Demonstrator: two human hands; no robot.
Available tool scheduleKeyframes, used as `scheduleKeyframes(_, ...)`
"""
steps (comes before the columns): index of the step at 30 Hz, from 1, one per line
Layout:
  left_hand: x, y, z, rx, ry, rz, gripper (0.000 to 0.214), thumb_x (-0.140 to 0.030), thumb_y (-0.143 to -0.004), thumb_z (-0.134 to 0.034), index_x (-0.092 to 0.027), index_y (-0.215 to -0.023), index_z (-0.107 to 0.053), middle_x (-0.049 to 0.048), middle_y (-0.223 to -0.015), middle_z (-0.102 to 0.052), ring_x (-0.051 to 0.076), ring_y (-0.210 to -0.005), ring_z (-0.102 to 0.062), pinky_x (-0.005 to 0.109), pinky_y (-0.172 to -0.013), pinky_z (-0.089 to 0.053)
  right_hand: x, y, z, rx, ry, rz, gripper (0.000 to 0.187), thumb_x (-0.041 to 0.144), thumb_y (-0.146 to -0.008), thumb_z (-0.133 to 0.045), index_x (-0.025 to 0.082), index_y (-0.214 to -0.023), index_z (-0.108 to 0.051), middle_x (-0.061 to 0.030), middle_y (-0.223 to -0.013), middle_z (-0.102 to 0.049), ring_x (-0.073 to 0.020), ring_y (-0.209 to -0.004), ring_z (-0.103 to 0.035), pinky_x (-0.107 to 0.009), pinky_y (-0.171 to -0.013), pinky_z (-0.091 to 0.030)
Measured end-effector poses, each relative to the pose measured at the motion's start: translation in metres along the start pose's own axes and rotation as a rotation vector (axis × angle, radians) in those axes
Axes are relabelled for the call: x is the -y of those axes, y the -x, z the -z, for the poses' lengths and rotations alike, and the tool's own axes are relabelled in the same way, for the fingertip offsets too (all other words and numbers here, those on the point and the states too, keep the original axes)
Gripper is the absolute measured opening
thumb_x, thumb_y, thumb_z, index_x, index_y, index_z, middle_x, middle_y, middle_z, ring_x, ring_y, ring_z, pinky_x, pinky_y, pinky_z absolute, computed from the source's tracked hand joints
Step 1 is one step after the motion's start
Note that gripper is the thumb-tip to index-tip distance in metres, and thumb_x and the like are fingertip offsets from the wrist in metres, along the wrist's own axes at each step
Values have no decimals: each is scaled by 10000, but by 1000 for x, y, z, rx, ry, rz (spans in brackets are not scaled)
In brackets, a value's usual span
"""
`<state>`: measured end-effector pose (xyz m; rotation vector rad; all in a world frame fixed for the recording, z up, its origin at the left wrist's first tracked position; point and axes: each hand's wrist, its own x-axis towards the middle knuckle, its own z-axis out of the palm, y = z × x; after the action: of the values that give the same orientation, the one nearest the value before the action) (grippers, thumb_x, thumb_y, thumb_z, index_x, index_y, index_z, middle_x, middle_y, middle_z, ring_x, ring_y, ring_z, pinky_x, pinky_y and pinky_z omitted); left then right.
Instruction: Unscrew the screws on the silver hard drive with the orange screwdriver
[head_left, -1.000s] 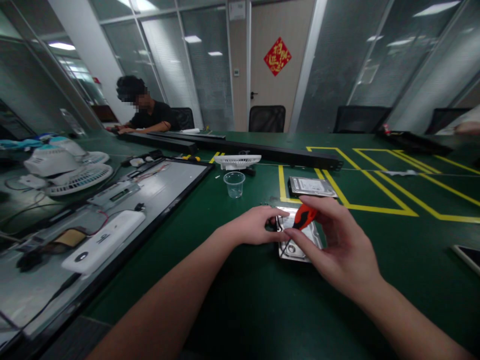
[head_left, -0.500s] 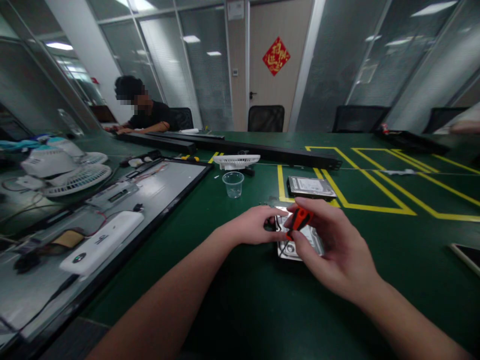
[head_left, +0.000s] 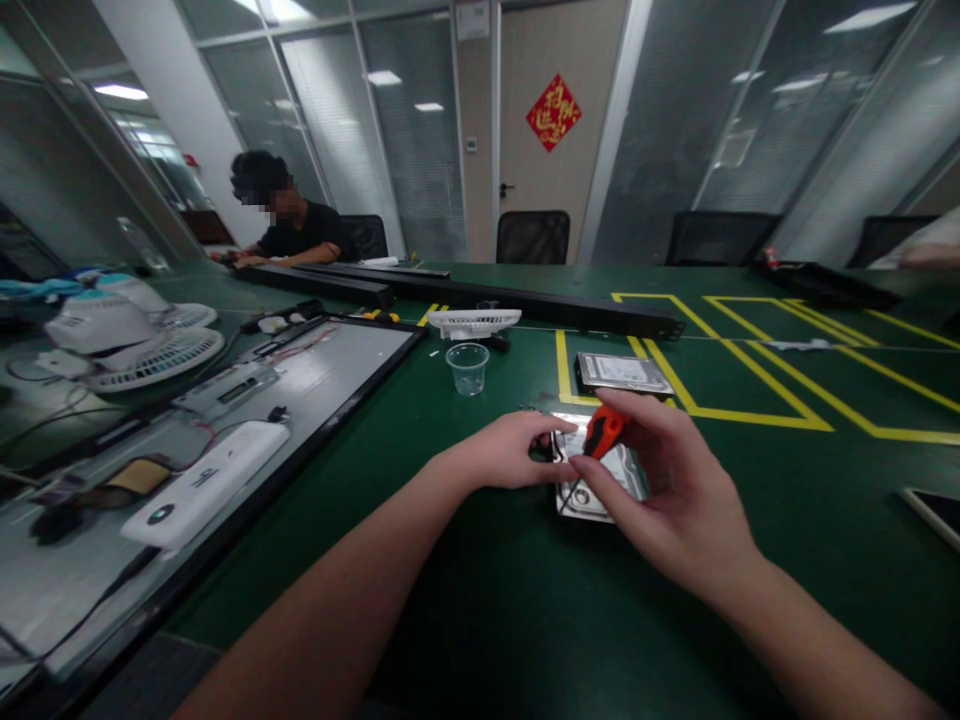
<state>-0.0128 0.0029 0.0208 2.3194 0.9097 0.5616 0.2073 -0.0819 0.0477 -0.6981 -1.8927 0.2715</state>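
In the middle of the head view, a silver hard drive (head_left: 583, 498) lies on the green table. My left hand (head_left: 506, 450) grips its left side, thumb and index finger reaching over the edge near the screwdriver. My right hand (head_left: 679, 480) is closed around the red and black handle of a screwdriver (head_left: 604, 430), which leans over the drive. Its thin shaft slants down toward the drive's lower left corner; the exact spot of the tip is hard to make out. The right fingers partly cover the drive. Just behind lies a second hard drive (head_left: 622, 373), label up.
A clear plastic cup (head_left: 468, 372) and a white fan part (head_left: 475, 321) stand behind my left hand. Long black bars (head_left: 525, 301) cross the table. At left, a panel (head_left: 352, 360) carries a white power bank (head_left: 206, 485). A phone (head_left: 934, 512) lies right. Another person (head_left: 300, 230) sits at far left.
The screwdriver handle has turned a little in my right hand and shifted slightly right, with the thumb moving left along it. My left hand and the drive stay in place.
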Motion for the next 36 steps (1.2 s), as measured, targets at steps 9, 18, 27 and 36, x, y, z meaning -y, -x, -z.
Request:
scheduleKeyframes(9,-5,-1,3,19,-52,11,533,-579,-955,-844,-221,-1341,-761,78,-1125,-749,266,-993,-691,352,-859,-522,1,4,0,22,-91,-81,688,125,-1018,-716,372,-1626,-508,-88,-1351,-714,-268,-1154,-783,-464,-993,-666)
scheduleKeyframes(18,2,-1,1,0,-35,-25,451,-536,-964,-844,-213,-1274,-783,104,-1229,-768,296,-1101,-716,406,-980,-556,0,1,1,28,-27,-3,681,126,-985,-785,379,-1579,-567,-66,-1379,-712,-268,-1177,-745,-463,-1060,-617)
scheduleKeyframes(27,-5,1,4,14,6,28,495,-559,-942,-868,-218,-1293,-797,121,-1261,-785,308,-1099,-739,434,-1006,-584,0,0,0,2,-4,-42,681,158,-1028,-775,379,-1630,-546,-57,-1379,-721,-238,-1186,-758,-395,-1029,-643)
scheduleKeyframes(36,-6,0,4,18,-41,19,525,-593,-950,-838,-219,-1312,-770,99,-1141,-766,299,-1018,-712,394,-890,-551,2,2,1,32,-41,-85,705,170,-1033,-749,361,-1666,-504,-99,-1412,-734,-295,-1239,-794,-487,-1060,-664)
